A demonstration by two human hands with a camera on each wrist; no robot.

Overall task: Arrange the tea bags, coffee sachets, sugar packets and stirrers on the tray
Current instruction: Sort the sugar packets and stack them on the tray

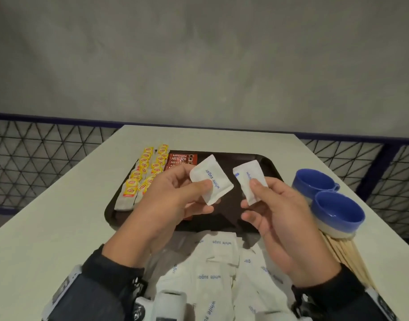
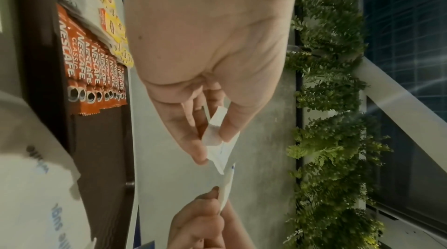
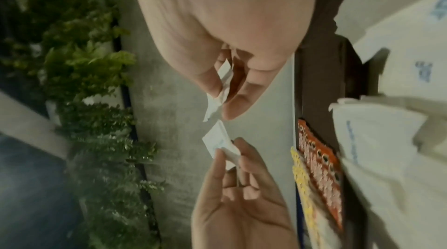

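My left hand (image 1: 206, 193) pinches a white sugar packet (image 1: 210, 179) between thumb and fingers, above the dark brown tray (image 1: 263, 163). My right hand (image 1: 252, 193) pinches a second white sugar packet (image 1: 248, 181) beside it. The two packets are slightly apart. In the left wrist view the left-hand packet (image 2: 222, 153) shows edge-on. Yellow-tagged tea bags (image 1: 141, 174) lie in rows at the tray's left, partly over its rim. Red coffee sachets (image 1: 180, 161) lie overlapped next to them, partly hidden by my left hand. The tray's right half is bare.
A loose pile of sugar packets (image 1: 212, 269) lies on the white table in front of the tray. Wooden stirrers (image 1: 347, 256) lie at the right under two blue cups (image 1: 338, 209). A mesh railing (image 1: 36, 158) stands beyond the table's edges.
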